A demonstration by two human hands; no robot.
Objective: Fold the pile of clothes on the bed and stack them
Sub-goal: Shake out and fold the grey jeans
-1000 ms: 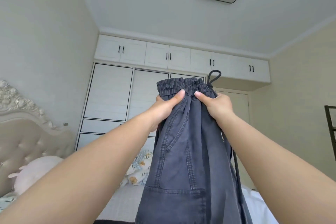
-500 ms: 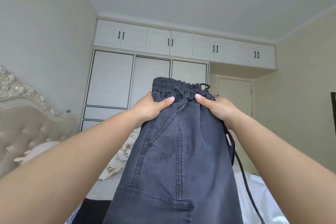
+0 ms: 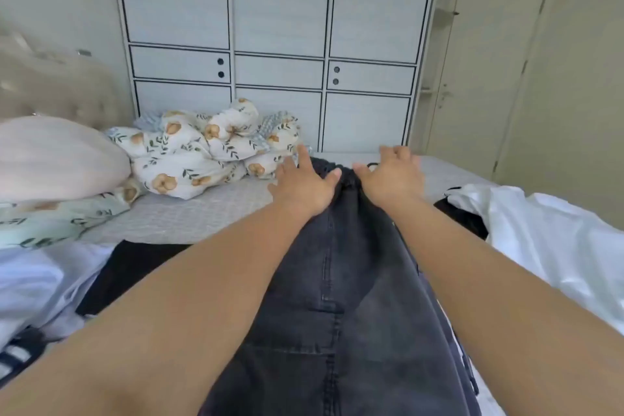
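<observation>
Head view: dark grey trousers (image 3: pixel 351 280) lie flat on bed (image 3: pixel 202 213), running 6 to 12 o'clock. Left hand (image 3: pixel 304 186) and right hand (image 3: pixel 388 176) rest at the waistband, fingers spread, gripping nothing. White garment (image 3: pixel 547 230) at 3 o'clock, floral quilt (image 3: pixel 202 152) at 10 o'clock.

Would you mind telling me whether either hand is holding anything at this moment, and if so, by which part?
Nothing is gripped. The left hand and right hand lie open, fingers spread, at the waistband end of the dark trousers laid on the bed.
</observation>
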